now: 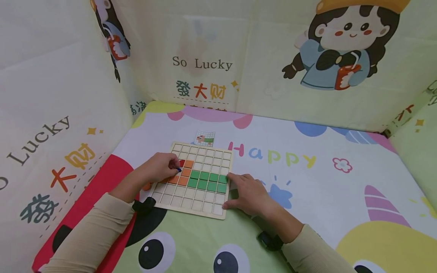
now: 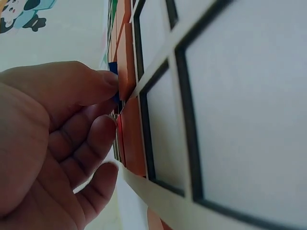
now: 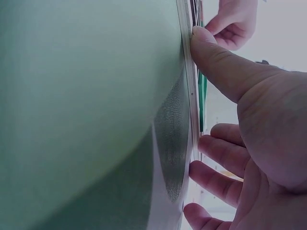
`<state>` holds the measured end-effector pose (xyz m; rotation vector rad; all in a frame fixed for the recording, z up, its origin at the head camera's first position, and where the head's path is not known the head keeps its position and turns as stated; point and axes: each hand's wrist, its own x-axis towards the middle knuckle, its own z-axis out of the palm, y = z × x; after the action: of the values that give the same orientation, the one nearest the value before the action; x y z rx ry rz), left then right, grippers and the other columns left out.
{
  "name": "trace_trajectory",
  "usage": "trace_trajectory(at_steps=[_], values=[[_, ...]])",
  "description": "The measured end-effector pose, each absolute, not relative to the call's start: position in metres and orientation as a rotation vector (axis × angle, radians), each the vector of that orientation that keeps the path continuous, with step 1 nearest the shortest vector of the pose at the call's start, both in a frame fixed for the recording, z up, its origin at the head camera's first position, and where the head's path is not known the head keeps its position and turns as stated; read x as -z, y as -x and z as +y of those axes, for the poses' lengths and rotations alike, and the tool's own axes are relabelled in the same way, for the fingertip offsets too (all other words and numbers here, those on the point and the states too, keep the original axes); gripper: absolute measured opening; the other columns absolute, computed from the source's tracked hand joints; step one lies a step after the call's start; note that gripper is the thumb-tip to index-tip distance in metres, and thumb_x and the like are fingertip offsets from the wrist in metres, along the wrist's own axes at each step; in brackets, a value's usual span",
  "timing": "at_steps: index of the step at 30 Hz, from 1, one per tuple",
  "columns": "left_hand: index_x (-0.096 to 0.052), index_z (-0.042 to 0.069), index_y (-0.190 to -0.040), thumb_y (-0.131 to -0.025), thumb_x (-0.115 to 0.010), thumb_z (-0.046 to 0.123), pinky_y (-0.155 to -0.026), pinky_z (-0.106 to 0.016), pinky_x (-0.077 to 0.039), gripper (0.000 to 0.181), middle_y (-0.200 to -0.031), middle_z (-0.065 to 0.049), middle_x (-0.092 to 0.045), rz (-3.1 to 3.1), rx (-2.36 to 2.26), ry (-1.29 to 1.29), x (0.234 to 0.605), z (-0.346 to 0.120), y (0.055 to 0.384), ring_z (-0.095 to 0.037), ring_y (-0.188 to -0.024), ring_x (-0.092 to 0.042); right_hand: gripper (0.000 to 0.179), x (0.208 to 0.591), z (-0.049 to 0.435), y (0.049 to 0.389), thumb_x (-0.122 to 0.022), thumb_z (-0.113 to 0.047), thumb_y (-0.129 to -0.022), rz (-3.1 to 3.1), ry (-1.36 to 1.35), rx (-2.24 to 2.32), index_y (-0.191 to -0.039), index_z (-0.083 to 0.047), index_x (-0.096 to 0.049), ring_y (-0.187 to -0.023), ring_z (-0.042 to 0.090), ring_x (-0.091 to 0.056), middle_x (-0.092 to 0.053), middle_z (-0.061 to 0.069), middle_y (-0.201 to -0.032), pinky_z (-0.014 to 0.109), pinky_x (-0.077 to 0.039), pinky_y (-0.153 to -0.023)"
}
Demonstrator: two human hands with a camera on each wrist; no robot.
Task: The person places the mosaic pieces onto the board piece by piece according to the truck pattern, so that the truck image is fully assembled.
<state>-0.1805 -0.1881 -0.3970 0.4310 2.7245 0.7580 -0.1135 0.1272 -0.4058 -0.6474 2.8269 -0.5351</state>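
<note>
A wooden grid board (image 1: pixel 189 212) lies on the tabletop cloth, with square cells. Green tiles (image 1: pixel 212 177) fill two rows on its right part. Orange tiles (image 1: pixel 183 181) and a red tile (image 1: pixel 182 163) sit toward the left. My left hand (image 1: pixel 162 167) pinches a small blue tile (image 2: pixel 113 68) between thumb and fingers, close over the cells beside the orange tiles. My right hand (image 1: pixel 247 191) rests along the board's right edge, thumb near the front corner and fingers extended by the green tiles.
Behind the board lies a small card (image 1: pixel 205 138) with a coloured grid pattern. An orange rounded shape (image 1: pixel 146 186) shows at the board's left edge. Printed cloth walls (image 1: pixel 211 38) stand at the back and left.
</note>
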Motion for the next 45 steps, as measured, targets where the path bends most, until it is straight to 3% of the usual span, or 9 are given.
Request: trace_trajectory(at_steps=[11, 20, 31, 45], values=[[-0.067, 0.009, -0.098, -0.086, -0.077, 0.012, -0.086, -0.042, -0.055, 0.016, -0.094, -0.004, -0.066, 2.726, -0.733, -0.415, 0.396, -0.189, 0.179, -0.025, -0.092, -0.059, 0.091, 0.406, 0.127, 0.113, -0.084, -0.054, -0.074, 2.83, 0.654, 0.536, -0.147, -0.012, -0.047, -0.128, 0.033, -0.048, -0.058, 0.007, -0.138, 0.056, -0.043, -0.096], [-0.067, 0.01, -0.096, -0.087, -0.077, 0.013, -0.08, -0.038, -0.055, 0.014, -0.091, -0.003, -0.065, 2.736, -0.723, -0.409, 0.395, -0.19, 0.177, -0.025, -0.09, -0.057, 0.092, 0.407, 0.128, 0.113, -0.083, -0.054, -0.075, 2.834, 0.658, 0.539, -0.148, -0.011, -0.047, -0.129, 0.033, -0.047, -0.058, 0.007, -0.139, 0.056, -0.043, -0.096], [-0.068, 0.01, -0.1, -0.089, -0.075, 0.012, -0.081, -0.038, -0.055, 0.013, -0.095, -0.003, -0.067, 2.728, -0.733, -0.418, 0.394, -0.193, 0.175, -0.025, -0.093, -0.058, 0.091, 0.407, 0.127, 0.113, -0.083, -0.054, -0.075, 2.836, 0.657, 0.538, -0.147, -0.011, -0.047, -0.129, 0.033, -0.048, -0.059, 0.008, -0.138, 0.056, -0.043, -0.095], [-0.07, 0.01, -0.107, -0.09, -0.072, 0.012, -0.078, -0.04, -0.058, 0.017, -0.112, -0.015, -0.063, 2.767, -0.763, -0.308, 0.386, -0.205, 0.168, -0.035, -0.106, -0.054, 0.091, 0.408, 0.128, 0.113, -0.083, -0.053, -0.075, 2.836, 0.675, 0.551, -0.147, -0.01, -0.048, -0.128, 0.034, -0.048, -0.058, 0.008, -0.138, 0.056, -0.044, -0.094]])
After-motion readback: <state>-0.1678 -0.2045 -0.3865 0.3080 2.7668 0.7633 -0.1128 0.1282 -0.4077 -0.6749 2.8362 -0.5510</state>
